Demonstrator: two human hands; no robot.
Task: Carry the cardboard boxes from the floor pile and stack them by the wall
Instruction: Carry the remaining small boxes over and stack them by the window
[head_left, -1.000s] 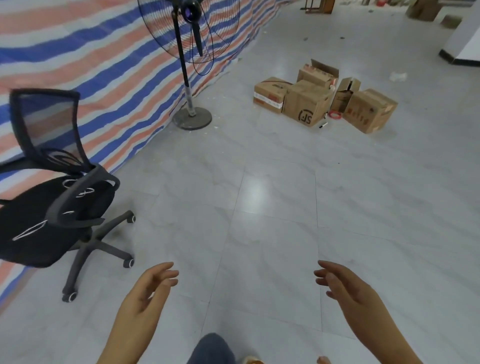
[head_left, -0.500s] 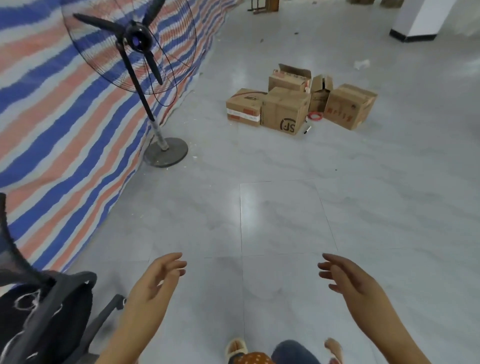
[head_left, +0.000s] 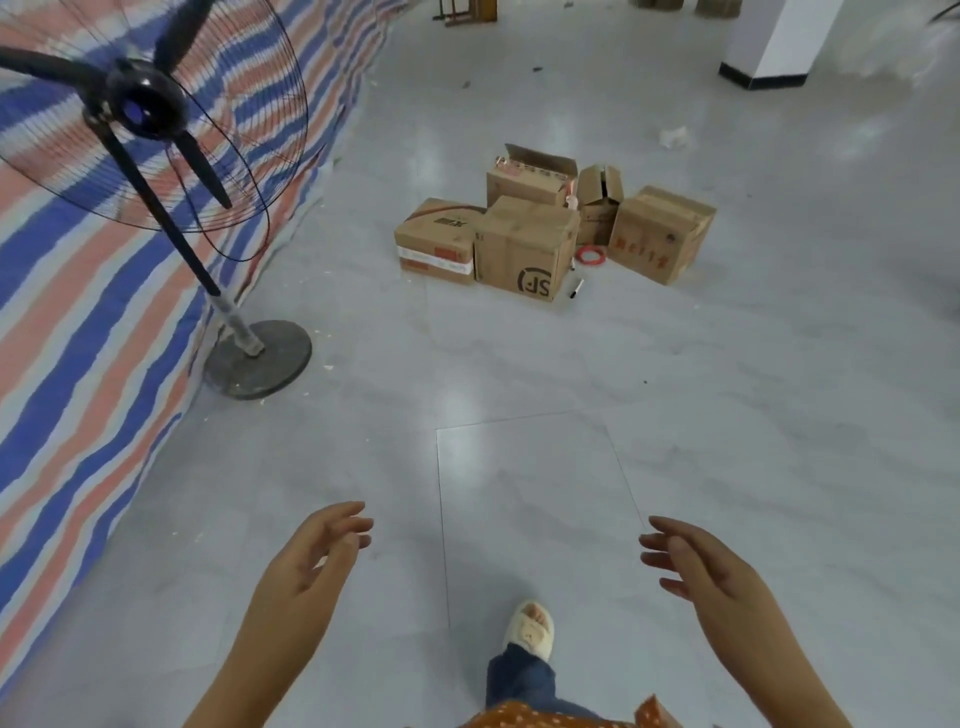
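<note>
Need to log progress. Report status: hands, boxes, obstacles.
Left hand and right hand open, nothing held. Boxes piled on floor ahead, untouched. Fan stands left of the path.

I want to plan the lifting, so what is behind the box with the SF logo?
Behind the SF box stands a box with an open flap, whose lower part is covered. Beside that one, a small box also shows.

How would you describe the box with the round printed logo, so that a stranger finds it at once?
Find the pedestal fan by the striped tarp; the box pile lies on the floor to its right. The logo box is the front middle one, the only box with a round black "SF" mark on its near face.
</note>
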